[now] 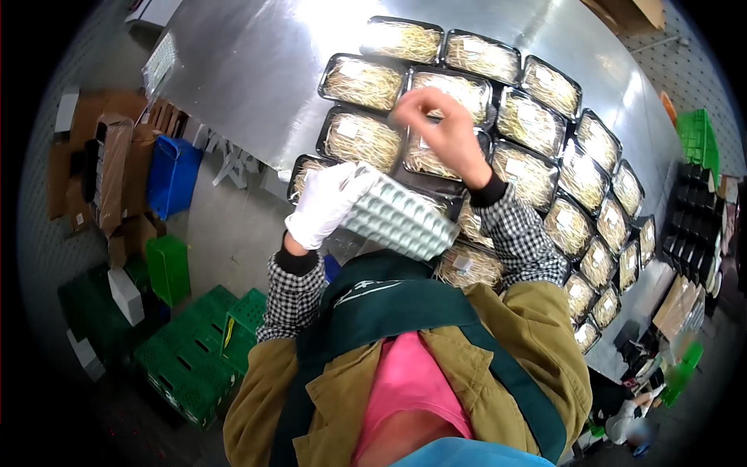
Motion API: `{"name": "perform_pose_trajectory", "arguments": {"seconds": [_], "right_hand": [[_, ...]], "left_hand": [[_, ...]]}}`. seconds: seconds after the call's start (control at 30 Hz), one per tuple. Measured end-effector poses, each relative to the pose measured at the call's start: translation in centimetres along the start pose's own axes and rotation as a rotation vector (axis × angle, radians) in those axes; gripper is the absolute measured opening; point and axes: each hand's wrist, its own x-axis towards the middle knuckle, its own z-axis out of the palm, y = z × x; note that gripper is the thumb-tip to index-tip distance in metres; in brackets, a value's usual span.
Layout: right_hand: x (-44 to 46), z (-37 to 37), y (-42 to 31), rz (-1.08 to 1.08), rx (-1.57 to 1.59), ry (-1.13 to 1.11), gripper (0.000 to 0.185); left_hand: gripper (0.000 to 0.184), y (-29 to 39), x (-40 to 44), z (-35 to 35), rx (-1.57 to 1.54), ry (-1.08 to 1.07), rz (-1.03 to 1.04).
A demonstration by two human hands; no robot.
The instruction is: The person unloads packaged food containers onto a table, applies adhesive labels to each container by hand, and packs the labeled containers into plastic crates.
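My left hand [317, 204], in a white glove, grips a sheet of stickers [401, 214] printed in rows of grey-green labels. The sheet tilts in front of my apron, over the near trays. My bare right hand [445, 131] is above the packs with its fingers curled together and slightly blurred; whatever may be pinched in them is too small to make out. Beneath it lies a black tray of pale sprout-like strands [424, 159], partly hidden. To its left sits another wrapped tray [362, 138] with a small white label on top.
Many similar trays [531, 123] stand in rows across the steel table [257, 70]. On the floor at left are green crates [187, 350], a blue bin [173, 175] and cardboard boxes [117, 163]. Stacked black trays [689, 226] stand at right, with another person [622, 420] beyond.
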Motion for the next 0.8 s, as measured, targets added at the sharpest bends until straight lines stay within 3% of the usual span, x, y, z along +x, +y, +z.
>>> {"name": "perform_pose_trajectory", "arguments": {"seconds": [0.07,0.1,0.13,0.23,0.27,0.33,0.47,0.53,0.67,0.73,0.8], "right_hand": [[0.4,-1.5,6.2,0.003,-0.355,0.313,0.012],[0.0,-1.7,9.7,0.052,-0.547,0.365,0.012],[-0.5,-1.6,12.5,0.096,-0.737,0.418,0.013],[-0.7,0.3,15.5,0.126,-0.876,0.478,0.013],[-0.7,0.4,16.1,0.090,-0.947,0.479,0.013],[-0.9,0.9,16.5,0.023,-1.085,0.485,0.015],[-0.5,-0.4,15.7,0.312,-1.142,0.474,0.022],[-1.6,-1.1,15.3,0.226,-0.904,0.558,0.017],[-5.7,1.7,3.6,0.409,0.129,0.120,0.024],[-8.2,3.8,-0.3,0.574,0.325,-0.076,0.021],[-9.5,6.9,-2.0,0.437,0.280,0.009,0.021]], "left_hand": [[0.022,0.0,-1.4,-0.9,0.003,-0.144,0.036],[0.018,0.2,-2.3,-1.4,-0.105,-0.260,-0.220],[0.021,0.5,-3.1,-1.9,-0.361,-0.346,-0.277],[0.042,-0.3,-5.0,-2.7,-0.590,-0.424,-0.240],[0.042,0.2,-5.5,-3.2,-0.643,-0.403,-0.325],[0.041,-1.1,-6.2,-4.3,-0.538,-0.298,-0.246],[0.032,-2.7,-7.9,-5.9,-0.568,0.073,-0.237],[0.031,-3.5,-8.3,-6.2,-0.619,0.271,-0.171],[0.029,-5.6,-8.4,-7.1,-0.727,0.482,-0.071],[0.028,-6.1,-8.2,-7.7,-0.725,0.492,-0.034],[0.028,-6.6,-8.1,-8.3,-0.764,0.445,-0.027]]}}
